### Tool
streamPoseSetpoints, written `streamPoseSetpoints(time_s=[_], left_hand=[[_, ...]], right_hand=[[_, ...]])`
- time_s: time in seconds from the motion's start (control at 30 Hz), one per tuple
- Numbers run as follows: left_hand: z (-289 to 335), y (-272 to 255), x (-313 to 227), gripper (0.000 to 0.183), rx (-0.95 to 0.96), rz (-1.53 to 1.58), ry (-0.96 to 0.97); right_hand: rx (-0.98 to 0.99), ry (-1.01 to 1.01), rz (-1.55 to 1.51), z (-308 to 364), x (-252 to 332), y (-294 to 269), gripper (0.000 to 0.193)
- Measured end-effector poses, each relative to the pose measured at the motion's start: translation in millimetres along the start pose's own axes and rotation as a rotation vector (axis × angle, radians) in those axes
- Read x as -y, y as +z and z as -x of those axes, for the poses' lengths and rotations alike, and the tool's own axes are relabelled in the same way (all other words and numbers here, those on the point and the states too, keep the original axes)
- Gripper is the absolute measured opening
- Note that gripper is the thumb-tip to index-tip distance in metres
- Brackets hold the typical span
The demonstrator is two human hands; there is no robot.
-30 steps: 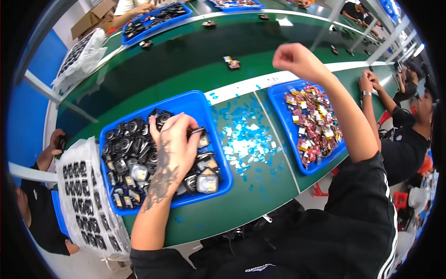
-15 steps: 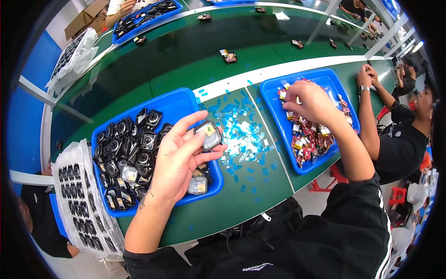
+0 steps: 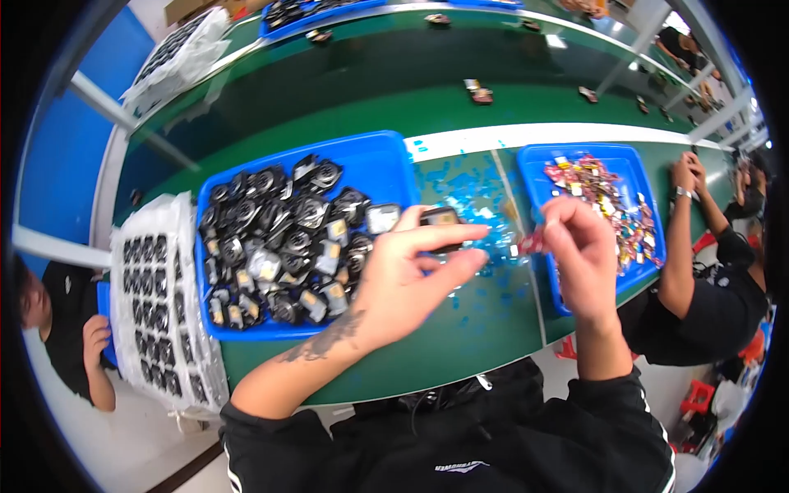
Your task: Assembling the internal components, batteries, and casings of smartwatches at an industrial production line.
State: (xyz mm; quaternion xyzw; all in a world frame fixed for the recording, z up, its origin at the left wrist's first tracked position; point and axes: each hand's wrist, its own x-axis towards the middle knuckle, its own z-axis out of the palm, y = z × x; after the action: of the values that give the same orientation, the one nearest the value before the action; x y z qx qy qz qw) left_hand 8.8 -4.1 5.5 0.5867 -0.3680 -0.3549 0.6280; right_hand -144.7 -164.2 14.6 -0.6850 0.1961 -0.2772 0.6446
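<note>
Left hand point(image 3: 403, 283) pinches a small black part point(image 3: 440, 220); right hand point(image 3: 579, 255) holds a red piece point(image 3: 530, 242).

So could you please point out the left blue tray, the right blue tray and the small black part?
left blue tray point(image 3: 374, 156), head view, bare inner floor.
right blue tray point(image 3: 629, 160), head view, far rim.
small black part point(image 3: 440, 218), head view, top face.

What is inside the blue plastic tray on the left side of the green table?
The blue plastic tray holds a heap of small black round parts, some with pale square faces. The left hand covers its right corner, and whatever lies beneath the heap cannot be seen.
</note>
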Motion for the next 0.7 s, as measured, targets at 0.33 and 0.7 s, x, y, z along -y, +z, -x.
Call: streamPoseSetpoints(time_s=[0.33,0.7], left_hand=[[8,6,13,0.013,-0.112,-0.047,0.099],[6,4,11,0.015,-0.093,-0.021,0.115]], right_hand=[[0.217,0.145,-0.267,-1,-7,35,0.007],[0.040,0.105,-0.301,0,2,40,0.006]])
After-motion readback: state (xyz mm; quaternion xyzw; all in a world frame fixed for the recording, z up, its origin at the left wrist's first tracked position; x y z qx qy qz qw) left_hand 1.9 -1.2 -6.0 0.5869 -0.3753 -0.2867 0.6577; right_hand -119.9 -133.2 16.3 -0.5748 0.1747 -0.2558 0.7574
